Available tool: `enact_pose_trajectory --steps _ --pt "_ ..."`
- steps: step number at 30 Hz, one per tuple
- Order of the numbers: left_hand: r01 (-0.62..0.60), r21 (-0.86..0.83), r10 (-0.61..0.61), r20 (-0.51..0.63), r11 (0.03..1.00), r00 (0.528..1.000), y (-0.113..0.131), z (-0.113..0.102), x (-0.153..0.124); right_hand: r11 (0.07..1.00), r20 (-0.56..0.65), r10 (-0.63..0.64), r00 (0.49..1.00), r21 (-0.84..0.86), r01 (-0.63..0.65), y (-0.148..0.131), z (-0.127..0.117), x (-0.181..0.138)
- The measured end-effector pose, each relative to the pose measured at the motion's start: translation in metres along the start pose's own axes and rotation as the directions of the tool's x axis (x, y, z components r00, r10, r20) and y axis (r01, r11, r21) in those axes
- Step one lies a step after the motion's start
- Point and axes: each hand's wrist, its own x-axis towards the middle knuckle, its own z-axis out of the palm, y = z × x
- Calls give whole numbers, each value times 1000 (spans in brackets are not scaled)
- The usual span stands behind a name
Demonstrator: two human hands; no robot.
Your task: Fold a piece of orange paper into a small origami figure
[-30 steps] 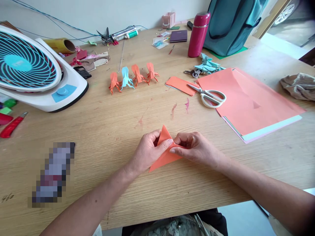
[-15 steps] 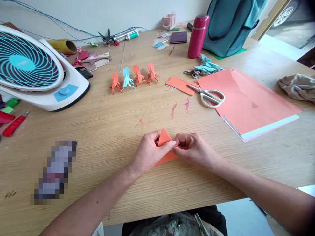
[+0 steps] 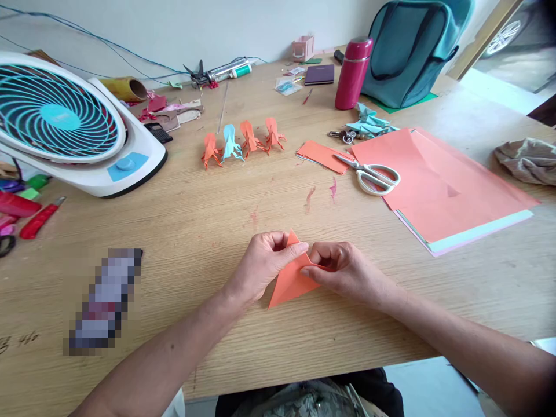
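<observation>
A folded orange paper (image 3: 290, 282) lies on the wooden table (image 3: 195, 231) near its front edge, with both hands on it. My left hand (image 3: 261, 267) pinches its upper left part, thumb and fingers closed on the paper. My right hand (image 3: 343, 271) grips the paper's right side with curled fingers. One point of the paper sticks up between the hands and a wider flap spreads below them toward me.
Several folded paper figures (image 3: 243, 142), orange and blue, stand in a row further back. Scissors (image 3: 372, 174) lie on a stack of orange sheets (image 3: 438, 185) at right. A fan (image 3: 73, 130) sits at left, a red bottle (image 3: 353, 72) and teal bag (image 3: 408, 46) at the back.
The lower flap of the orange paper was tucked in half a second ago and now spreads out again below the hands. Both hands stayed on the paper. The view shifted slightly.
</observation>
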Motion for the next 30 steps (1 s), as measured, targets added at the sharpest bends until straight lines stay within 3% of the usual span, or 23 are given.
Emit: enact_pose_trajectory --steps 9,12,17,19,22,25,30 --pt "-79 -176 64 -91 981 994 4 -13 12 999 71 -28 997 -22 30 0 2 -4" --pt "-104 -185 85 -110 977 990 5 -18 14 998 69 6 998 66 -11 2 3 -3" --pt "-51 33 45 173 998 984 11 -17 9 936 -102 98 990 347 -57 9 0 3" --pt "-76 135 43 232 988 972 12 -17 8 911 -166 131 977 409 -53 10 -1 5" --pt "-120 287 57 219 950 974 11 -18 8 873 -187 159 970 485 -50 6 -3 6" --pt "-181 418 115 177 890 977 9 -18 6 852 -123 132 984 521 -50 0 -5 6" --pt "-300 541 203 233 786 951 8 -10 -2 910 -85 82 993 413 -39 -1 -5 6"
